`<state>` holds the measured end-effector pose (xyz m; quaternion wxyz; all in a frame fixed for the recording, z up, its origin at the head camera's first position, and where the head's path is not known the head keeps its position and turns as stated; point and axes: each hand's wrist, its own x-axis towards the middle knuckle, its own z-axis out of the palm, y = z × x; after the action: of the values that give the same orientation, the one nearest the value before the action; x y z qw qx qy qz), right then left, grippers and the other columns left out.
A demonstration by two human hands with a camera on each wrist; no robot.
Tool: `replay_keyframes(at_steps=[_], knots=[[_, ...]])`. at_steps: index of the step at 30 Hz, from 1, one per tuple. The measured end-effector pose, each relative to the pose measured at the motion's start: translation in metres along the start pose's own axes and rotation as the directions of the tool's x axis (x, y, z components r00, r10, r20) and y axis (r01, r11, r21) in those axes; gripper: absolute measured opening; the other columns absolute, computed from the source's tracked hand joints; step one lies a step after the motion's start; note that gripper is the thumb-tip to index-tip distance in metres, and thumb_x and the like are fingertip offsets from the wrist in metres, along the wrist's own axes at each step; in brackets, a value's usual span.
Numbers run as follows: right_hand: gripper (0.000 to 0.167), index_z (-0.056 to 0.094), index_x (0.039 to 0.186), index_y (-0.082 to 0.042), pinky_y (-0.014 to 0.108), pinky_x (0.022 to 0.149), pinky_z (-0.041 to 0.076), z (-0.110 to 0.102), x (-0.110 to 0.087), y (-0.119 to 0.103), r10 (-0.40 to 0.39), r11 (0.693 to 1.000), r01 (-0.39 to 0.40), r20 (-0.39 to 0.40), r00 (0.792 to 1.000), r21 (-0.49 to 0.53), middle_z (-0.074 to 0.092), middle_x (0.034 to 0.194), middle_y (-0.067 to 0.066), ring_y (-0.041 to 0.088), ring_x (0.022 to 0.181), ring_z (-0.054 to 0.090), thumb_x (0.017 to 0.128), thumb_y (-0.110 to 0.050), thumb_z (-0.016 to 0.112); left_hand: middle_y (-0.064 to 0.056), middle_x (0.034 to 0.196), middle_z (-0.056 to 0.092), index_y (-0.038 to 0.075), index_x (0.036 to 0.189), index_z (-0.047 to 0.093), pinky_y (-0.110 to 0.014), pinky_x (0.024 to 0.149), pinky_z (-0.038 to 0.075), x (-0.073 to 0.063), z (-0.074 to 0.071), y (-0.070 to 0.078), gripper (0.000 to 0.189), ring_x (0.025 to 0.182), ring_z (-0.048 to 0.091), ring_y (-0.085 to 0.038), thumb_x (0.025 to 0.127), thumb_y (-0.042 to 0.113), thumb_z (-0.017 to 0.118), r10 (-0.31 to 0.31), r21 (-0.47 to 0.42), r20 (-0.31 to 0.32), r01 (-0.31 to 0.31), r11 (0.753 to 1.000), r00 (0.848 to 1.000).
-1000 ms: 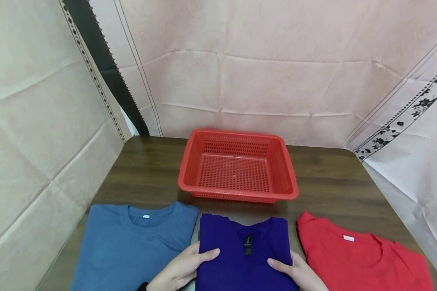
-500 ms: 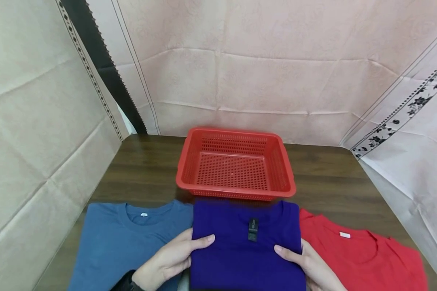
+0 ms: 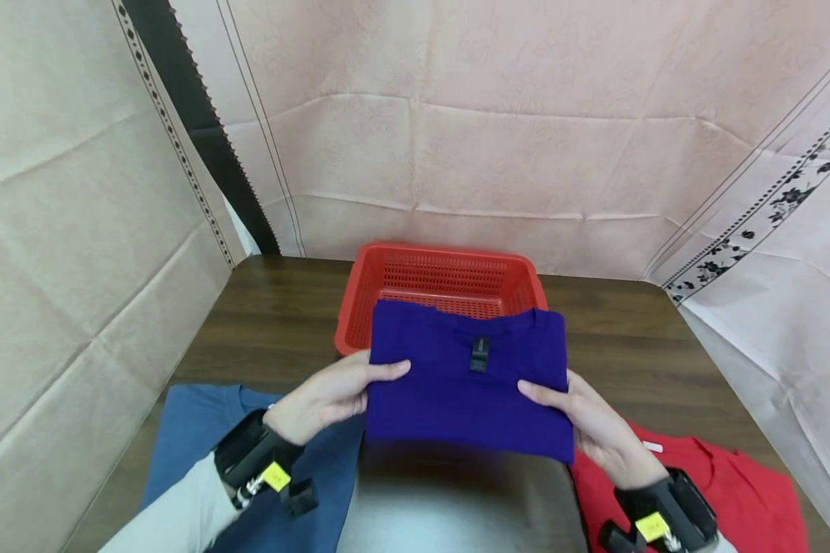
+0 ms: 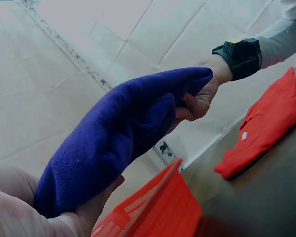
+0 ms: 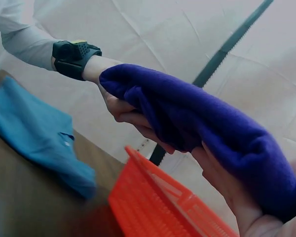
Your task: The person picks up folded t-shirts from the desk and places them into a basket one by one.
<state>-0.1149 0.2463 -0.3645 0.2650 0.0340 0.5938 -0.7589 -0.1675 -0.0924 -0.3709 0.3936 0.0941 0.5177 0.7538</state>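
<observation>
A folded purple T-shirt (image 3: 456, 399) with a dark neck label hangs in the air, covering the near part of the red plastic basket (image 3: 449, 257) in the head view. My left hand (image 3: 335, 390) grips its left edge, thumb on top and fingers underneath. On the opposite edge my right hand (image 3: 595, 422) holds it the same way. In the left wrist view the shirt (image 4: 113, 123) bulges in folds between both hands, above the basket (image 4: 172, 205). The right wrist view shows the fingers (image 5: 227, 182) of my right hand under the cloth.
A folded blue T-shirt (image 3: 180, 438) lies at the left of the wooden table (image 3: 277, 322), partly under my left forearm. A folded red T-shirt (image 3: 754, 484) lies at the right, beneath my right wrist. Cloth sheets (image 3: 456, 153) hang behind and beside the table.
Both hands have lifted the purple T-shirt and carried it forward from between the other shirts to the basket's near side. The basket and the other two shirts stay put.
</observation>
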Motion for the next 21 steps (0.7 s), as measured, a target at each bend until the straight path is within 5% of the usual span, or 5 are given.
replay_keyframes(at_steps=[5, 10, 16, 21], knots=[[0.045, 0.034, 0.142, -0.008, 0.037, 0.086, 0.059, -0.008, 0.029, -0.023, -0.027, 0.999, 0.027, 0.003, 1.000, 0.017, 0.072, 0.117, 0.005, 0.020, 0.103, 0.072, 0.103, -0.009, 0.057, -0.004, 0.121, 0.067, 0.005, 0.146, 0.036, -0.035, 0.089, 0.059, 0.025, -0.012, 0.023, 0.039, 0.107, 0.069, -0.017, 0.109, 0.011, 0.044, -0.005, -0.023, -0.011, 0.005, 1.000, 1.000], [0.052, 0.031, 0.147, -0.011, 0.034, 0.086, 0.060, -0.018, 0.066, -0.044, -0.008, 0.998, 0.011, -0.046, 0.999, 0.057, 0.072, 0.115, 0.003, 0.018, 0.101, 0.072, 0.103, -0.009, 0.059, -0.004, 0.117, 0.069, 0.008, 0.150, 0.036, -0.031, 0.082, 0.060, 0.057, -0.025, 0.046, 0.044, 0.098, 0.071, -0.015, 0.108, 0.015, 0.048, -0.044, -0.086, -0.145, 0.032, 0.996, 0.988], [0.066, 0.024, 0.156, -0.010, 0.031, 0.083, 0.060, -0.032, 0.111, -0.055, 0.022, 1.000, -0.020, -0.116, 0.993, 0.017, 0.068, 0.114, 0.000, 0.015, 0.098, 0.071, 0.102, -0.009, 0.061, -0.011, 0.144, 0.056, 0.010, 0.153, 0.039, -0.037, 0.103, 0.052, 0.095, -0.043, 0.059, 0.056, 0.116, 0.063, -0.021, 0.103, 0.020, 0.061, -0.097, -0.128, -0.339, 0.056, 0.990, 0.936], [0.068, 0.021, 0.161, -0.012, 0.035, 0.093, 0.056, -0.039, 0.136, -0.049, 0.063, 0.996, -0.071, -0.150, 0.987, -0.051, 0.056, 0.133, 0.005, 0.016, 0.107, 0.064, 0.103, -0.007, 0.057, -0.013, 0.154, 0.045, 0.009, 0.155, 0.034, -0.043, 0.116, 0.038, 0.116, -0.059, 0.055, 0.057, 0.137, 0.048, -0.028, 0.103, 0.013, 0.058, -0.137, -0.125, -0.398, 0.094, 0.988, 0.907]])
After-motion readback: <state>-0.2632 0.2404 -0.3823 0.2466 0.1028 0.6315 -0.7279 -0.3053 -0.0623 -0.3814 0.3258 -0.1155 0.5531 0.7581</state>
